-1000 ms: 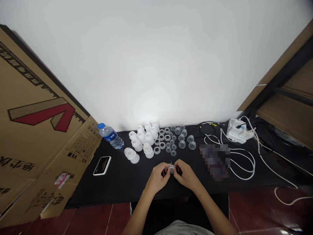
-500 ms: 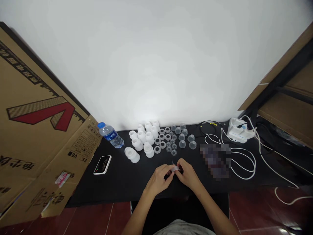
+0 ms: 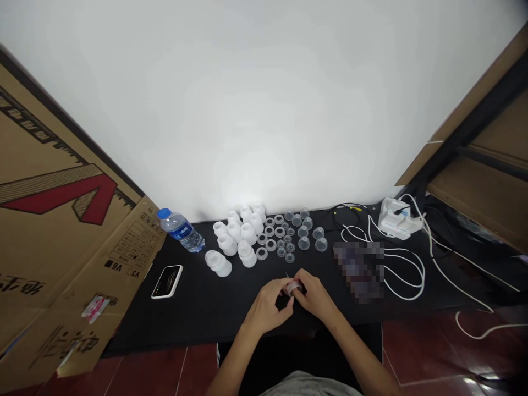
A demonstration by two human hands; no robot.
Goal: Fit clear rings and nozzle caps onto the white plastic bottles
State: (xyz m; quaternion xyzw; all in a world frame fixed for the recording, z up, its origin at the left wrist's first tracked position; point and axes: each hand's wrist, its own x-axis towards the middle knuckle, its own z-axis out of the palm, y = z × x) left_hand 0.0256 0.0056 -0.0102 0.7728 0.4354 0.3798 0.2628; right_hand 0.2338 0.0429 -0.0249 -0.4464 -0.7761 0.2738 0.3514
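My left hand [image 3: 270, 305] and my right hand [image 3: 311, 294] meet above the near part of the black table. Between their fingertips is a translucent screw ring [image 3: 294, 287], tilted, with a thin point sticking up behind it. Fingers of both hands are closed around the ring, and they hide part of it. Beyond my hands lie several loose translucent rings [image 3: 262, 253] and small round discs [image 3: 290, 257]. To the right of these sit several clear domed caps [image 3: 321, 244]. Small white bottles [image 3: 227, 245] stand in a group at the left, two of them in front with tops fitted [image 3: 246, 249].
A water bottle [image 3: 181, 230] leans at the left by a large cardboard box [image 3: 124, 236]. A white-framed device [image 3: 167, 281] lies in front of it. At the right are a blurred patch [image 3: 358, 272], white cables [image 3: 423, 275] and a power strip [image 3: 400, 218].
The ring has tilted between my fingers, so more of its round side shows. My left thumb has moved slightly down. The whole view has shifted a little.
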